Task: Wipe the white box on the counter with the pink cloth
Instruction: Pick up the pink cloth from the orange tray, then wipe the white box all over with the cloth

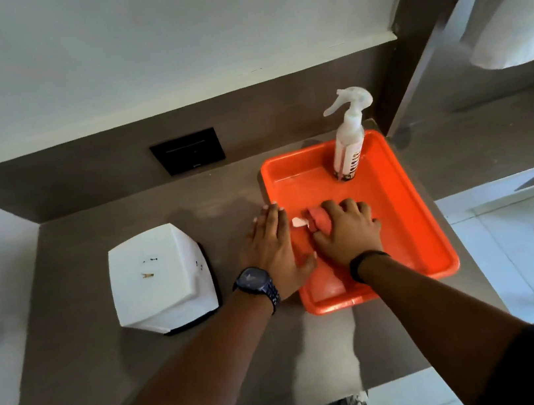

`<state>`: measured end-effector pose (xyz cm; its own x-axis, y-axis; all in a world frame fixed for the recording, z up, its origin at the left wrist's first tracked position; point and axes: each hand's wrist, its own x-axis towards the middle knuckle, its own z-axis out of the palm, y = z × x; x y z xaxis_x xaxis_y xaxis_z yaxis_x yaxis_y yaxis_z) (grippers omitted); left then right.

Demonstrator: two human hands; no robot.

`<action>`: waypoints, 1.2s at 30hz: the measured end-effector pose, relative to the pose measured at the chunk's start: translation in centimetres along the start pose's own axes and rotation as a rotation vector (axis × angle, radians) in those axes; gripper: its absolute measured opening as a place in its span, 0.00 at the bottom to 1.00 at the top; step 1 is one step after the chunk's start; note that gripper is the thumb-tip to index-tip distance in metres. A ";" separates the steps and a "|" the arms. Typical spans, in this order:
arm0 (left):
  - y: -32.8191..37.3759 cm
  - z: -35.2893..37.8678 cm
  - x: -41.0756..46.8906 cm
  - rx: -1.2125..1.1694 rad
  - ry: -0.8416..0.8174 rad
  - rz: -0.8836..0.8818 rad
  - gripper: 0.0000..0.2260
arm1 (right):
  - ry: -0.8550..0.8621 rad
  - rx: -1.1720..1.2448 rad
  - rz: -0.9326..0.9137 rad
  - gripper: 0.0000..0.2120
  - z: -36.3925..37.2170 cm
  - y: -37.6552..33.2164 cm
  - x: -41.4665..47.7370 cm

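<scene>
Pink cloth (320, 224) lies in the orange tray (409, 215), near its left wall, with the right hand (349, 230) on top of it, fingers curled over the fabric (looks like a grasp forming, though I can't tell if the grip has closed). A small white tag pokes out of the cloth toward the left hand.

Left hand (274, 246) is flat and open, holding nothing, palm down across the tray's left rim, fingers on the counter (83, 351).

White box (158, 275) sits on the counter to the left of the tray, well apart from it, with bare counter between. It looks tilted, with a dark base edge showing along the side that faces the tray, and a few dark specks on its top face.

Key relation: the box lies leftward of both hands, and the left hand is the nearer one. The cloth is under the right hand, so my read is that the cloth has to travel left across the left hand's spot, or get passed over.

Spray bottle (349, 145) stands upright in the tray's far corner, clear of that path.
</scene>
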<state>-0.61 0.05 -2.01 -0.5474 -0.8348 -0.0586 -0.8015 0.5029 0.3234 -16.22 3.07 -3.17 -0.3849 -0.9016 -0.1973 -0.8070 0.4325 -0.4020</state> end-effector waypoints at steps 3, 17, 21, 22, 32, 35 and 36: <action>-1.0 -5.9 0.6 -0.007 0.097 0.076 0.40 | 0.122 0.426 0.060 0.26 -2.2 -2.9 0.2; -12.3 -15.7 -7.5 0.197 -0.355 -0.195 0.68 | -0.314 1.179 0.087 0.29 5.5 -17.3 -6.0; -13.0 -14.3 -7.3 0.179 -0.235 -0.159 0.63 | -0.374 1.118 0.080 0.29 7.0 -17.7 -6.7; -13.1 -14.2 -7.3 0.179 -0.225 -0.153 0.62 | -0.361 1.118 0.080 0.27 7.0 -17.8 -6.6; -13.9 -13.6 -7.4 0.212 -0.171 -0.127 0.59 | -0.283 1.132 0.035 0.24 6.7 -18.1 -6.7; -13.6 -13.6 -7.3 0.227 -0.178 -0.154 0.60 | -0.198 1.052 -0.039 0.24 6.1 -18.5 -6.9; -13.6 -13.6 -7.3 0.238 -0.181 -0.153 0.61 | -0.130 1.021 -0.096 0.25 6.1 -18.5 -7.3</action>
<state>17.55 -3.74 6.83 -0.4332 -0.8621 -0.2628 -0.8997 0.4308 0.0698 4.27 1.67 0.27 -0.2383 -0.9514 -0.1948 -0.0443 0.2110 -0.9765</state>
